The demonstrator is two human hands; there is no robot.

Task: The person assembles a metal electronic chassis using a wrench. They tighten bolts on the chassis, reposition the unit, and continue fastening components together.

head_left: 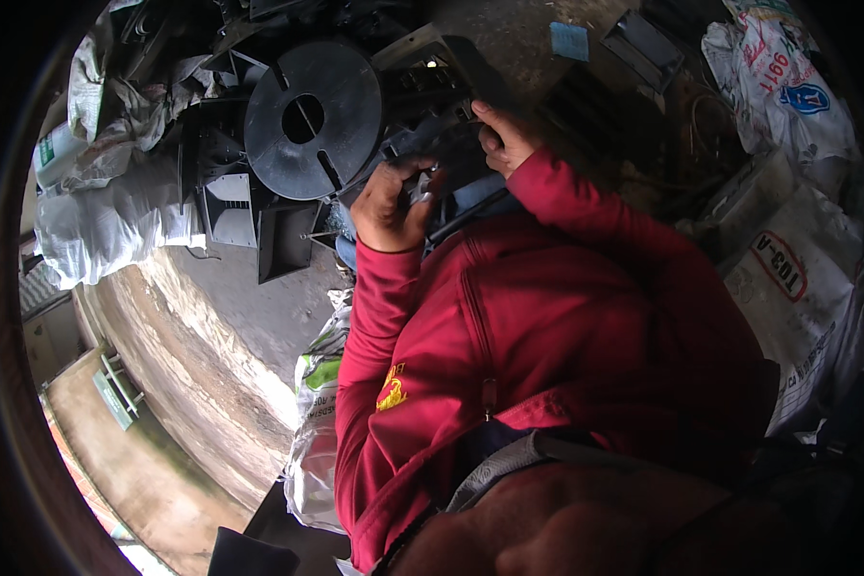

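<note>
My left hand (392,206) is closed, its fingers curled around a small pale, shiny piece (421,186) too small to name. My right hand (511,138) is further right and away from me, thumb and finger pressed together at the edge of a dark plastic part (451,134). What those fingertips hold is hard to make out against the dark parts. Just left of my hands is a large black disc (348,106) with a round centre hole and two slots.
Black box-like parts (286,240) lie left, below the disc. White plastic wrapping (115,226) covers things at the far left. Printed white sacks (797,288) stand along the right. A blue sheet (569,41) lies on the floor at the back. Another sack (315,442) stands by my left arm.
</note>
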